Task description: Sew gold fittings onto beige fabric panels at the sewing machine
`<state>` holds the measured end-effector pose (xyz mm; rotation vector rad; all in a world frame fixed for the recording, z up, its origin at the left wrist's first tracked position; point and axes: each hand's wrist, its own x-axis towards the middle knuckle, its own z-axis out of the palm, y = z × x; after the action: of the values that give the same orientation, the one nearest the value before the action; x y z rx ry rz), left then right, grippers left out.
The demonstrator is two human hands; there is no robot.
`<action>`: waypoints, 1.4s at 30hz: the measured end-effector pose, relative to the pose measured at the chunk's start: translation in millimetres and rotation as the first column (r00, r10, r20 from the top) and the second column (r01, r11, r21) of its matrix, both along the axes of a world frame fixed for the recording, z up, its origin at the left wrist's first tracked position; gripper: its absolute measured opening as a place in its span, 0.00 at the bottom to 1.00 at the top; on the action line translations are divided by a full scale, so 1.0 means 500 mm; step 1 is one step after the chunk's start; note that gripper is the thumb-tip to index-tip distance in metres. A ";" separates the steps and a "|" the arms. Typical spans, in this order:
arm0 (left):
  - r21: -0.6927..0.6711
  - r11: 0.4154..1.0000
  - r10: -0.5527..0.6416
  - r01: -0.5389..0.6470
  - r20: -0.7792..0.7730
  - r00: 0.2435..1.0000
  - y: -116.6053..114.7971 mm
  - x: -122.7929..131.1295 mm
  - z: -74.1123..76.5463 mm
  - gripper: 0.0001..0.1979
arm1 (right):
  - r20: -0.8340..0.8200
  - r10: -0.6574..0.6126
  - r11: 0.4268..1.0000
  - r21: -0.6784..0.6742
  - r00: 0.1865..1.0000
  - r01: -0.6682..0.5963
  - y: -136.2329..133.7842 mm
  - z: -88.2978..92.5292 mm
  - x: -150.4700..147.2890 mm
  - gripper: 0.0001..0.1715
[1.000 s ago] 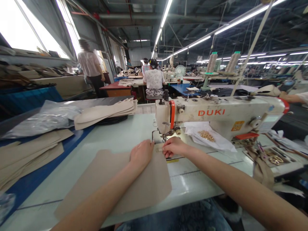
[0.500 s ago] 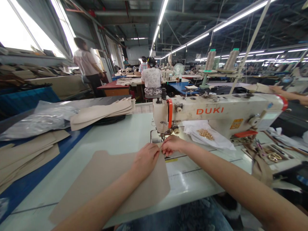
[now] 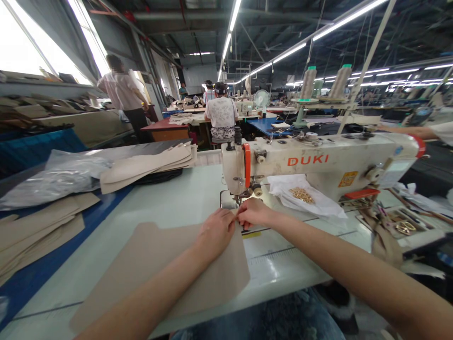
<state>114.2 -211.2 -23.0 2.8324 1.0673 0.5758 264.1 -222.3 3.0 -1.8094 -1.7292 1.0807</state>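
- Head view: left hand [image 3: 215,232] and right hand [image 3: 253,212] nearly closed, fingertips pinching the upper corner of a flat beige leatherette panel [image 3: 222,278]
- Panel lies on a pale green sewing table [image 3: 170,189], just before the needle of a white DUKI sewing machine [image 3: 307,160]
- Close, even pinch keeps the corner flat

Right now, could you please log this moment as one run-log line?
left hand: on beige cut panel | right hand: at panel's edge | nearby: DUKI sewing machine
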 end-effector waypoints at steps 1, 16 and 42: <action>-0.005 1.000 0.001 -0.001 -0.001 1.000 0.001 0.000 0.002 0.09 | 0.046 0.009 0.998 0.060 0.999 -0.012 -0.007 -0.002 0.003 0.10; 0.039 0.998 -0.055 0.051 0.090 0.994 0.006 -0.008 -0.009 0.09 | 0.802 0.266 0.443 0.391 0.534 -0.807 -0.127 -0.034 0.066 0.12; 0.135 0.979 -0.145 0.152 -0.061 0.988 0.025 -0.010 -0.016 0.09 | 0.726 0.289 0.453 0.470 0.624 -0.757 -0.090 -0.057 0.038 0.08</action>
<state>109.3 -198.9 -31.0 3.0296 0.8432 0.5905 282.9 -267.3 -25.4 -1.0064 -2.6994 -0.1771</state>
